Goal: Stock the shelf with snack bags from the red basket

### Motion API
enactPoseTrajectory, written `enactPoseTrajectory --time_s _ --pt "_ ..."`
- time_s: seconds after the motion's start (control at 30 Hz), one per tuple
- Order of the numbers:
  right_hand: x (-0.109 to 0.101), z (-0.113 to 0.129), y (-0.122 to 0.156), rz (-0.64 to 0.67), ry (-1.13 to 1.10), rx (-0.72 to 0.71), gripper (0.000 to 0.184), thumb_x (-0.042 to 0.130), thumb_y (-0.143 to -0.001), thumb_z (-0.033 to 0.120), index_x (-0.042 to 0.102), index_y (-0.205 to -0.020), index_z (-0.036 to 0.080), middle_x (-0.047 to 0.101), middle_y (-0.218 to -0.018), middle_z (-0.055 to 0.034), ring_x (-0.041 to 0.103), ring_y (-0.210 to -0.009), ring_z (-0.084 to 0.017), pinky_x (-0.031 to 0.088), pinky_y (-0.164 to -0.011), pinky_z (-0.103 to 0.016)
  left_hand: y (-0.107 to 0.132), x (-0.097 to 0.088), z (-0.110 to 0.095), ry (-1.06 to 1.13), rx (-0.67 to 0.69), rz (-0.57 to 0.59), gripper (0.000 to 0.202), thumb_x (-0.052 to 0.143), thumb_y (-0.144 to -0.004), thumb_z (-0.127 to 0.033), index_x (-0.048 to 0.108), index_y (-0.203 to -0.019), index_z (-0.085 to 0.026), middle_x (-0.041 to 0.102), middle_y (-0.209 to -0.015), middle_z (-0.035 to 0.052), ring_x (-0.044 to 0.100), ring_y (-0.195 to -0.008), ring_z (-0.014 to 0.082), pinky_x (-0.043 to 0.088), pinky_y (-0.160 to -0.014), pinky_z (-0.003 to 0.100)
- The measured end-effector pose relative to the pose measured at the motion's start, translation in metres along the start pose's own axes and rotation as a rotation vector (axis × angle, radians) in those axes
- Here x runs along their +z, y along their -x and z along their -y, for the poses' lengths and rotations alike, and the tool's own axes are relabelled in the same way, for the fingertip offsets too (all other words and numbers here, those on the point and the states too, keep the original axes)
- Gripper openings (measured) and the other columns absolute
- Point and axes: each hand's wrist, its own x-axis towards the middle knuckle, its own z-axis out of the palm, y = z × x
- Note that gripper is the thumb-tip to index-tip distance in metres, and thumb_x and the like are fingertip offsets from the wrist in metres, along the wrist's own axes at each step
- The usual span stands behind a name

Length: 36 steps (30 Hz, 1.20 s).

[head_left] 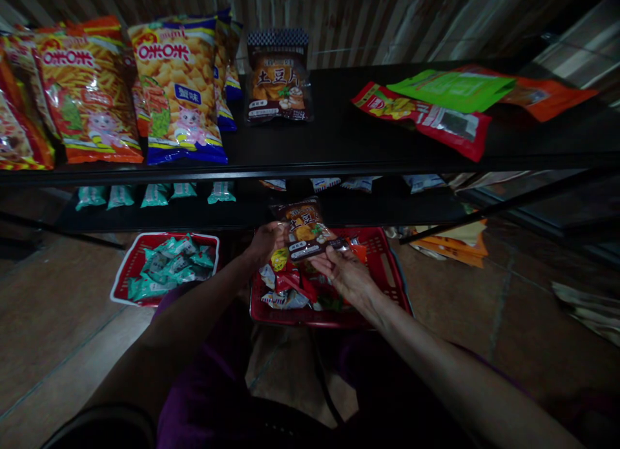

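A brown bag of potato chips (306, 228) is held between my two hands, above a red basket (394, 274) on the floor. My left hand (270, 241) grips the bag's left edge. At its lower right corner, my right hand (345, 272) pinches it with the thumb on top. Inside the basket lie assorted snack packets, among them a red packet (289, 280); my hands and the bag hide part of them. A matching brown bag (278, 81) stands upright on the black shelf (334, 142) ahead.
Orange and blue snack bags, including a blue-edged one (178, 93), stand at the shelf's left. Green, red and orange pouches (450, 90) lie on its right. Teal packets (157, 195) sit on the lower shelf. A smaller basket (116, 287) holds more. Flat packages (450, 242) lie on the floor.
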Motion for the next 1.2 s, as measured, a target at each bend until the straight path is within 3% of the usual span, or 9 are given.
enactPoseTrajectory --time_s 0.4,0.63,0.8,1.0,1.2 --pt "0.001 -0.002 -0.001 -0.022 0.026 -0.112 0.019 0.074 -0.071 0.020 0.055 -0.074 0.021 0.067 -0.063 0.0004 0.069 -0.062 -0.017 0.060 -0.068 -0.035 0.003 0.003 -0.002 0.092 -0.075 0.022 0.017 0.057 -0.074 -0.010 0.057 -0.091 -0.012 0.066 -0.075 0.0038 0.064 -0.067 0.0125 0.051 -0.071 0.026" --pt "0.000 -0.004 -0.005 -0.055 0.021 -0.163 0.024 0.077 -0.068 0.024 0.055 -0.073 0.021 0.066 -0.062 0.0021 0.067 -0.060 -0.015 0.060 -0.064 -0.032 0.005 -0.002 0.001 0.117 -0.116 0.196 0.034 0.065 -0.071 -0.015 0.056 -0.104 -0.015 0.067 -0.095 0.0078 0.066 -0.084 0.0178 0.050 -0.080 0.032" --pt "0.000 -0.004 -0.005 -0.035 0.045 -0.163 0.024 0.078 -0.066 0.027 0.058 -0.076 0.021 0.067 -0.067 0.0015 0.066 -0.062 -0.013 0.059 -0.065 -0.028 0.004 -0.004 0.000 0.114 -0.105 0.186 0.041 0.062 -0.070 -0.010 0.053 -0.109 -0.016 0.067 -0.097 0.0081 0.066 -0.084 0.0197 0.051 -0.076 0.032" --pt "0.000 -0.003 -0.002 -0.024 0.061 -0.233 0.031 0.084 -0.054 0.029 0.064 -0.076 0.022 0.060 -0.065 0.0076 0.061 -0.063 -0.007 0.056 -0.066 -0.021 -0.002 -0.011 0.007 0.089 -0.064 0.166 0.050 0.062 -0.065 -0.003 0.053 -0.112 -0.017 0.068 -0.092 0.0054 0.066 -0.077 0.0167 0.051 -0.070 0.026" --pt "0.000 -0.001 -0.001 -0.052 0.092 -0.242 0.034 0.087 -0.048 0.032 0.059 -0.063 0.020 0.049 -0.053 0.0104 0.056 -0.054 -0.005 0.054 -0.061 -0.018 -0.008 -0.017 0.012 0.150 -0.073 0.229 0.040 0.059 -0.070 -0.004 0.055 -0.109 -0.014 0.069 -0.093 0.0082 0.067 -0.085 0.0204 0.053 -0.074 0.031"
